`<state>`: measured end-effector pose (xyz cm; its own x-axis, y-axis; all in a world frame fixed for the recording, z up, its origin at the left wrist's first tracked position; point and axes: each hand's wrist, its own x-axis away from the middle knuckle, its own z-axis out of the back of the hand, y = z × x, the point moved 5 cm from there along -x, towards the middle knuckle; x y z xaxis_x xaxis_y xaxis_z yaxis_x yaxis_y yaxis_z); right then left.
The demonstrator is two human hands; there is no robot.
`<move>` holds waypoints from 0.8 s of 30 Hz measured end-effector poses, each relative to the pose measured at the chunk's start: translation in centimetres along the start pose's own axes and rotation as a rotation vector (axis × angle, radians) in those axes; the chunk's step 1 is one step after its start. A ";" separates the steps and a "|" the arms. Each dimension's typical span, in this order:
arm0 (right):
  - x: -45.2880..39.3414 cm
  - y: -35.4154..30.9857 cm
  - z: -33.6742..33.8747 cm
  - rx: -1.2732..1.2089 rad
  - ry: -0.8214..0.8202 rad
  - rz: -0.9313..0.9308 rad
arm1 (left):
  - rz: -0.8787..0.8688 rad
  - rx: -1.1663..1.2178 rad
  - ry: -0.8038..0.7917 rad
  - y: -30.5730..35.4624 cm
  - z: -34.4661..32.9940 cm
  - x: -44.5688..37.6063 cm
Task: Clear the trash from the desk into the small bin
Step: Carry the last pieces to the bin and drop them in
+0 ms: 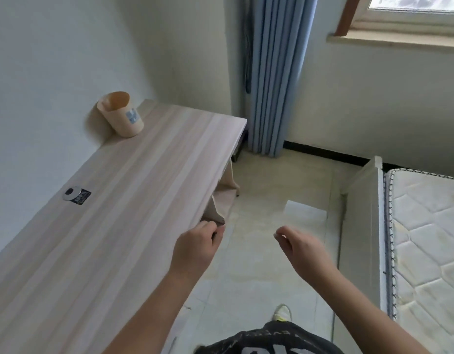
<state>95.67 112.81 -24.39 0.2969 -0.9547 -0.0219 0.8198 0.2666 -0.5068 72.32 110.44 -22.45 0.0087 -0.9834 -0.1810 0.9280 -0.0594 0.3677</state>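
A small beige bin (121, 114) with a blue label stands at the far end of the light wooden desk (113, 200), against the wall. Its inside looks orange and I cannot see any contents. No loose trash shows on the desk top. My left hand (195, 245) hovers at the desk's front edge, fingers curled, nothing visible in it. My right hand (300, 247) hangs over the floor to the right of the desk, fingers loosely bent with thumb and forefinger close together, holding nothing that I can see.
A round metal cable grommet with a dark sticker (75, 194) sits in the desk near the wall. A mattress on a white bed frame (425, 238) fills the right side. Blue curtains (274, 80) hang beyond the desk. Tiled floor (259, 264) runs between desk and bed.
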 end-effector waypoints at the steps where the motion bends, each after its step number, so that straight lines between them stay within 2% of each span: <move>1: -0.5 1.1 0.8 0.007 0.015 0.002 | 0.004 -0.001 -0.012 1.2 -0.6 -0.9; 3: -1.7 3.3 2.3 0.023 0.038 0.006 | 0.010 0.001 -0.036 3.4 -1.9 -2.6; 7: -4.3 6.5 3.9 0.004 -0.027 -0.027 | 0.074 0.104 -0.064 5.9 -3.7 -5.4; 12: -8.2 7.4 4.7 0.006 -0.048 -0.006 | -0.047 0.068 0.002 7.1 -3.3 -8.2; 15: -11.5 7.1 4.3 -0.007 -0.061 0.007 | -0.077 0.036 0.024 5.7 -3.4 -10.2; 24: -24.5 4.2 2.0 -0.022 -0.108 0.046 | 0.043 0.060 0.093 -2.7 -4.1 -20.1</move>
<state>92.83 137.61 -24.31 0.3858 -0.9214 0.0472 0.7936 0.3054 -0.5262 71.19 131.08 -23.55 0.0853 -0.9653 -0.2467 0.9020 -0.0303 0.4306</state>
